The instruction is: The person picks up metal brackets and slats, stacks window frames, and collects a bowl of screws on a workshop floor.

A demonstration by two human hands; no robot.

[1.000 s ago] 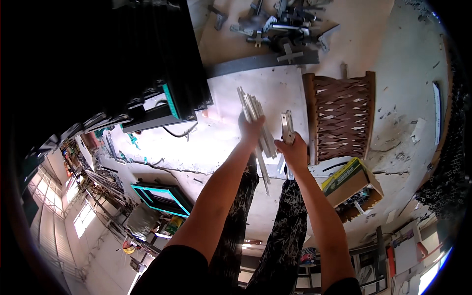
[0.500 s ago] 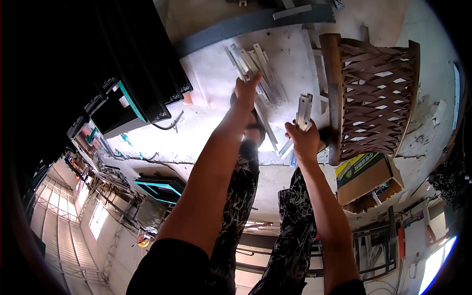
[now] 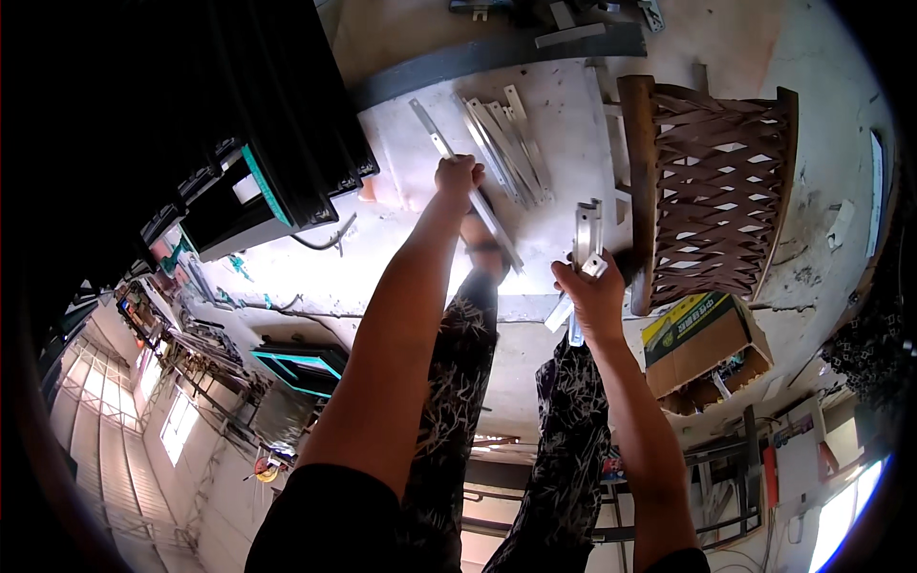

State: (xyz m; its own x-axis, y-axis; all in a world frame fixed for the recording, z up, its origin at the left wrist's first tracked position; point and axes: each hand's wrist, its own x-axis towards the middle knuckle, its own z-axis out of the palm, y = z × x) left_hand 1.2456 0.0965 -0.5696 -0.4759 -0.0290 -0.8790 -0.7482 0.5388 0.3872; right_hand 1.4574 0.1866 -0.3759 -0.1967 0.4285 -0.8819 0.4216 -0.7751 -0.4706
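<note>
A: What am I seeing in this head view?

B: I am seeing the left hand (image 3: 458, 178) closing around a long metal strip (image 3: 475, 196) that is angling over the pale floor (image 3: 401, 239), just beside a fanned pile of strips (image 3: 511, 143).

A: And the other?

B: The right hand (image 3: 589, 294) is clamping several short metal pieces (image 3: 583, 250) upright, near the woven stool (image 3: 718, 196). I am judging this a sorting or gathering step, though the fisheye blurs detail; any next move calls for firm holds on both.

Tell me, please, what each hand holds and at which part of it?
The left hand grips a long flat metal strip near its middle. The right hand grips a few short metal pieces low down; their upper ends stick up.
</note>
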